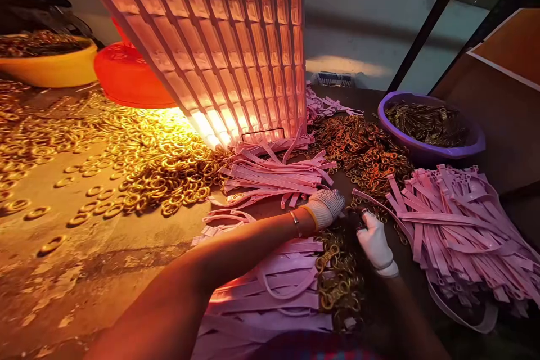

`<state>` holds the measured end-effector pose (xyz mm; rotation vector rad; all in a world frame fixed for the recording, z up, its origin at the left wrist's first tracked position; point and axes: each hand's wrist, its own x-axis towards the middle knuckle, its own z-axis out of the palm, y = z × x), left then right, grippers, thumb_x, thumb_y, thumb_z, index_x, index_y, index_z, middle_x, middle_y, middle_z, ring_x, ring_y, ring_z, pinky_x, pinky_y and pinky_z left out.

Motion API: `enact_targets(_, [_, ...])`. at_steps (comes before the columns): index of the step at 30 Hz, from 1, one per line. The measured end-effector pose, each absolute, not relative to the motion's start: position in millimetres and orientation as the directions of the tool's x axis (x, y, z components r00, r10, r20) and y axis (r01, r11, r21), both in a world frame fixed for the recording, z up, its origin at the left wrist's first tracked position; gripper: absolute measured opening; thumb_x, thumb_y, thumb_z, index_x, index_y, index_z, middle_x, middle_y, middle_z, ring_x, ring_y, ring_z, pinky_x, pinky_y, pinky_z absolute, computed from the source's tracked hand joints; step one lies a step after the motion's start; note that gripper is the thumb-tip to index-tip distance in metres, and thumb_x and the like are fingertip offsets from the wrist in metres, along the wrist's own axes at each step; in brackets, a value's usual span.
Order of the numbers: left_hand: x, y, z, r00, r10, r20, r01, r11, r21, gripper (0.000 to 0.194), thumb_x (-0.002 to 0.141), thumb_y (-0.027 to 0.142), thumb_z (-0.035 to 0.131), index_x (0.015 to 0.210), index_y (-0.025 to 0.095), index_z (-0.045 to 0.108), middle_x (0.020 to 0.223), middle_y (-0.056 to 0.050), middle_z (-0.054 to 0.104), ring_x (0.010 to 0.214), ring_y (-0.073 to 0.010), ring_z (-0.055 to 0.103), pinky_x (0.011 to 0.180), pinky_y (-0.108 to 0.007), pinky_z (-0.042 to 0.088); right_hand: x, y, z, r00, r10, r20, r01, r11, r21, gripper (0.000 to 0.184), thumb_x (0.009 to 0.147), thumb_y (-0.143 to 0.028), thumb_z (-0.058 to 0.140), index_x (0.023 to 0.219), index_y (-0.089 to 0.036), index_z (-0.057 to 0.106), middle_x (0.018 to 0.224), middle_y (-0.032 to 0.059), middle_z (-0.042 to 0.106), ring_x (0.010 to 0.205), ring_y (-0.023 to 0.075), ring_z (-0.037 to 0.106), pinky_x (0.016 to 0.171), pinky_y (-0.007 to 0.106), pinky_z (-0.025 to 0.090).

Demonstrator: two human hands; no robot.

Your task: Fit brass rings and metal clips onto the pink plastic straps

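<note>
My left hand (327, 208), in a white glove with a dotted grip and a yellow cuff, is curled closed at the edge of a pink strap pile (274, 171). What its fingers hold is hidden. Just to its right, my right hand (376, 241), in a plain white glove, has fingers pinched together around something small and dark that I cannot make out. One loose pink strap (379, 202) extends from the right-hand pile towards the space between my hands. Below them, brass-coloured clasps (340, 275) sit at the ends of pink straps (291, 287) laid in a row.
A big heap of pink straps (468, 230) lies right. Behind are a reddish metal clasp heap (363, 146) and a purple basin (439, 151) of metal pieces. Gold rings (169, 163) spread left, under a red lamp shade (126, 79) beside a tall ribbed panel (236, 39). A yellow basin (63, 67) stands far left.
</note>
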<state>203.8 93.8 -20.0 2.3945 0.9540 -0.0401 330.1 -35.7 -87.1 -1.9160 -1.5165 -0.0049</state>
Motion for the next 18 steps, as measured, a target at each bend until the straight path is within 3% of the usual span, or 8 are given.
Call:
enact_targets(3, [179.9,83.7,-6.0,0.757,0.599,-0.261,0.645,-0.62,0.447,0.018,0.081,0.016,0.074,0.098,0.01,0.076,0.095,-0.022,0.073,0.094,-0.0413,0.073,0.079,-0.054,0.057,325.2,-49.4,-77.2,0.311,0.85,0.426,0.826,-0.02,-0.564,0.031,0.071,-0.013,0.046,0.089,-0.022,0.069,0.082,0.0058,0.074,0.076,0.0218,0.068,0.076,0.034,0.059])
enact_targets(6, [126.5,61.2,9.1,0.786,0.571,-0.238,0.602,-0.618,0.505,0.019,0.086,0.024,0.068,0.103,0.018,0.076,0.094,-0.012,0.075,0.086,-0.0281,0.072,0.077,-0.039,0.057,314.2,-65.3,-59.3,0.269,0.875,0.402,0.719,0.095,-0.689,0.035,0.08,-0.014,0.049,0.104,-0.023,0.072,0.096,0.0061,0.077,0.086,0.0219,0.071,0.085,0.036,0.061])
enact_targets(8, [86.4,42.3,16.9,0.821,0.552,-0.147,0.474,-0.516,0.713,0.019,0.091,0.023,0.06,0.1,0.018,0.076,0.087,-0.007,0.074,0.077,-0.0194,0.068,0.073,-0.028,0.053,302.8,-74.7,-46.6,0.263,0.879,0.398,0.672,0.129,-0.73,0.035,0.085,-0.018,0.053,0.114,-0.024,0.072,0.105,0.0077,0.077,0.094,0.0235,0.071,0.089,0.039,0.06])
enact_targets(10, [51.6,24.2,22.8,0.807,0.566,-0.166,0.41,-0.336,0.848,0.023,0.093,0.022,0.056,0.104,0.017,0.076,0.083,-0.004,0.072,0.068,-0.0141,0.062,0.064,-0.022,0.049,289.2,-81.2,-34.1,0.243,0.885,0.396,0.661,0.148,-0.736,0.034,0.089,-0.022,0.055,0.119,-0.024,0.071,0.108,0.0089,0.076,0.097,0.0245,0.071,0.089,0.04,0.06])
enact_targets(14, [9.7,-1.7,27.9,0.802,0.519,-0.297,0.378,-0.056,0.924,0.024,0.094,0.023,0.056,0.108,0.016,0.075,0.08,-0.001,0.068,0.057,-0.0088,0.051,0.054,-0.019,0.041,262.3,-85.8,-9.1,0.042,0.94,0.338,0.619,0.241,-0.747,0.032,0.093,-0.021,0.055,0.122,-0.023,0.068,0.103,0.0086,0.074,0.091,0.0213,0.069,0.081,0.033,0.06])
enact_targets(18, [-5.1,-12.7,25.1,0.835,0.472,-0.283,0.303,0.036,0.952,0.021,0.094,0.021,0.058,0.106,0.015,0.075,0.08,-0.001,0.066,0.056,-0.0074,0.047,0.053,-0.018,0.039,245.2,-87.1,7.9,-0.096,0.932,0.349,0.608,0.333,-0.721,0.03,0.095,-0.018,0.055,0.122,-0.025,0.066,0.094,0.0054,0.07,0.085,0.0191,0.066,0.077,0.031,0.057])
